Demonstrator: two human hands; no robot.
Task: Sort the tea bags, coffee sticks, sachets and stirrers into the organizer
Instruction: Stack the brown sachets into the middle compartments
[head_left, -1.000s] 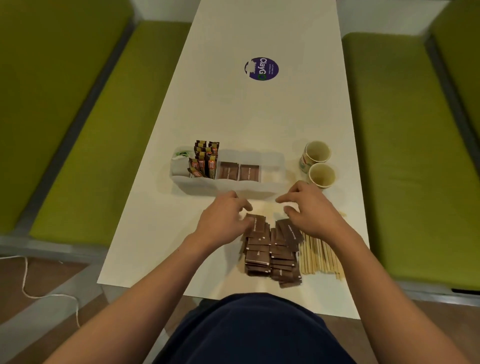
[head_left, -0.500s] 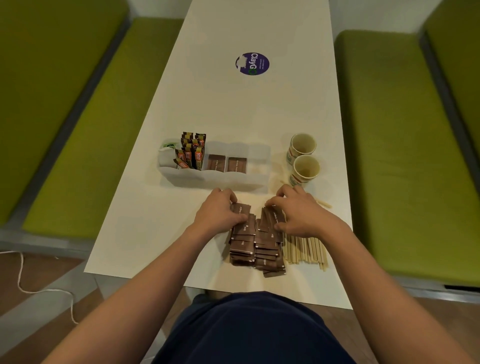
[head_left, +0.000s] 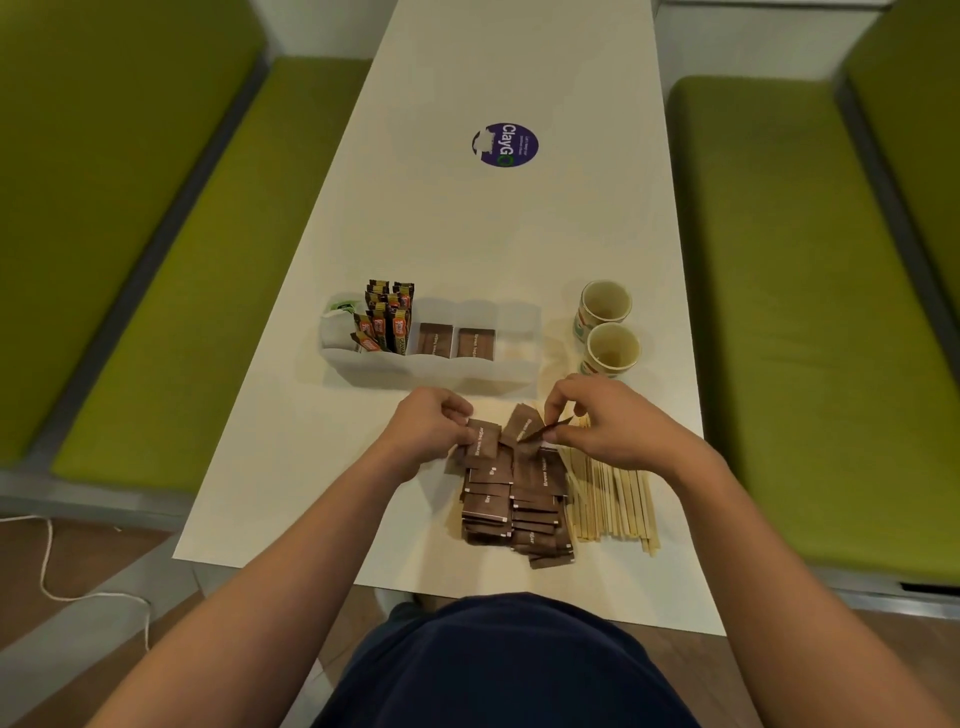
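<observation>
Okay, roughly halfway: left hand (head_left: 431, 431) pinching sachet (head_left: 483, 439), right hand (head_left: 608, 426) pinching another, both hovering over pile (head_left: 511, 504) just before organizer (head_left: 431, 368). Tea bags (head_left: 340, 312), coffee sticks (head_left: 387, 317) sitting in left slots, few sachets in middle. Stirrers (head_left: 613, 499) lying beside pile, waiting.

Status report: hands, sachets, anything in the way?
Left hand pinches brown paper sugar sachet; right hand pinches second sachet. Sachet pile, pale wooden stirrers unsorted. Translucent white organizer unobstructed.
</observation>
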